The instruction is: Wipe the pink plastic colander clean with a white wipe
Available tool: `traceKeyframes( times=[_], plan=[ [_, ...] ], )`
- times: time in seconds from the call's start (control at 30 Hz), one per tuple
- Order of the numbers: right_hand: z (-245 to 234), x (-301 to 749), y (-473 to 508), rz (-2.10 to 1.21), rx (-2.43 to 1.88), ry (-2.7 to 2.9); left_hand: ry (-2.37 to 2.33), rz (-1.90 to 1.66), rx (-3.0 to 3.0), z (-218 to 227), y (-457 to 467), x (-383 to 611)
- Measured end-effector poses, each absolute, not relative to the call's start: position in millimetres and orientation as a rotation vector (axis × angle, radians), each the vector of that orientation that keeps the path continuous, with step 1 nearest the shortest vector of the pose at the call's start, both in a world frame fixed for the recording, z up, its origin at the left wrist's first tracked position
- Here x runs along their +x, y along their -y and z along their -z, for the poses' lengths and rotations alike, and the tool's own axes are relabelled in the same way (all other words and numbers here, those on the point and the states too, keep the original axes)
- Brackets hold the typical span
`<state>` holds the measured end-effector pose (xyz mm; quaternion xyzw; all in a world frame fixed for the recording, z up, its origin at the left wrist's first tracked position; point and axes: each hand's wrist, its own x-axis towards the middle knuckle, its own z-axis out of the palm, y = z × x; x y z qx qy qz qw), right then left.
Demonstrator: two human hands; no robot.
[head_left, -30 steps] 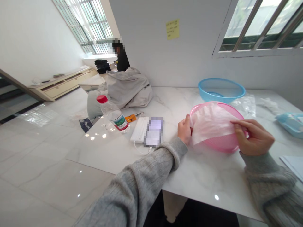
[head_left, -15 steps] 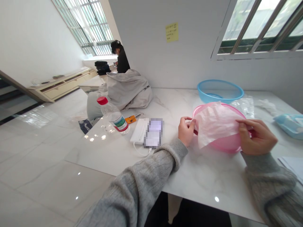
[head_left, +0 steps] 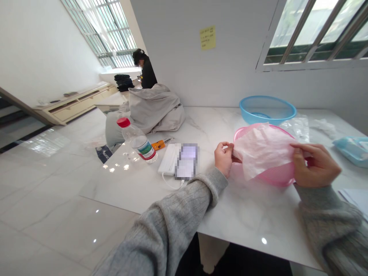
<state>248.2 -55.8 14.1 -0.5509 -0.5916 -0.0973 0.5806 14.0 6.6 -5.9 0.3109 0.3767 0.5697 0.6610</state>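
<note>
A thin white wipe (head_left: pixel 261 149) is stretched between my two hands, over a pink plastic basket (head_left: pixel 278 176) with small holes near its rim. My left hand (head_left: pixel 224 159) pinches the wipe's left edge between thumb and fingers. At the opposite edge my right hand (head_left: pixel 316 165) is closed on the wipe in the same way. The cloth hides most of the basket's inside. Just behind stands a blue plastic basket (head_left: pixel 267 109). To the right lies a light blue wipes pack (head_left: pixel 352 149).
Left on the marble-look table (head_left: pixel 244 214) are a red-capped bottle (head_left: pixel 142 143), an orange object (head_left: pixel 158 145), a white power bank (head_left: pixel 166 159) and a cabled phone (head_left: pixel 186 161). Grey fabric (head_left: pixel 156 107) is heaped behind. Clear plastic (head_left: pixel 296 128) lies by the baskets. A person (head_left: pixel 148 71) is farther back.
My hands have moved slightly apart, the left one to the left and the right one to the right, so the wipe is drawn out wider. The basket stays in place.
</note>
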Motion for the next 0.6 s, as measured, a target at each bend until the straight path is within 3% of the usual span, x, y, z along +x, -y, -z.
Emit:
traceKeyframes(
  times=[0.3,0.6],
  plan=[
    [-17.7,236.5,53.4,0.327,-1.202,1.309,-0.869,-1.270,0.623,3.6,-7.5,14.5],
    [-19.5,236.9,46.2,0.168,-1.205,1.230,-0.863,-1.247,0.626,5.4,-9.5,13.3]
  ],
)
